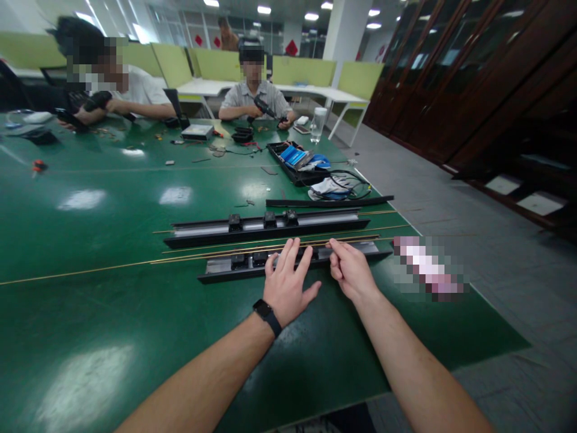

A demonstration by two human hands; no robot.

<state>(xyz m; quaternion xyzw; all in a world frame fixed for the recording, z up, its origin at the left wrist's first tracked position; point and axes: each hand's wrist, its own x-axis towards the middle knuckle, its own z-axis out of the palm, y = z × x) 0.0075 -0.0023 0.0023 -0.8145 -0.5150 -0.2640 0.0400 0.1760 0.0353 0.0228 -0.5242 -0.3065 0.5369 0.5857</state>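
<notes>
Left hand (288,282): palm down, fingers spread, tips at the brass rods (198,257); not closed on anything.
Right hand (354,270): thumb and index pinched at the rods, looks like a grip on at least one; other fingers curled.
Brass rods: thin, loosely bunched, running lengthwise over the near channel (243,275), right ends toward the right edge of the table (135,325). Resting on the channel rim or lifted off it: can't tell.
Near channel: closest to the table's near edge; black blocks inside, partly behind the left hand.
Far channel (270,233): just beyond, roughly parallel, three blocks in it, brass showing past both ends.
Step in hand: my read, separating or lining up rods by fingertip.
Next move: calls for a firm right pinch and light left fingers, so neighbouring rods don't drag.
</notes>
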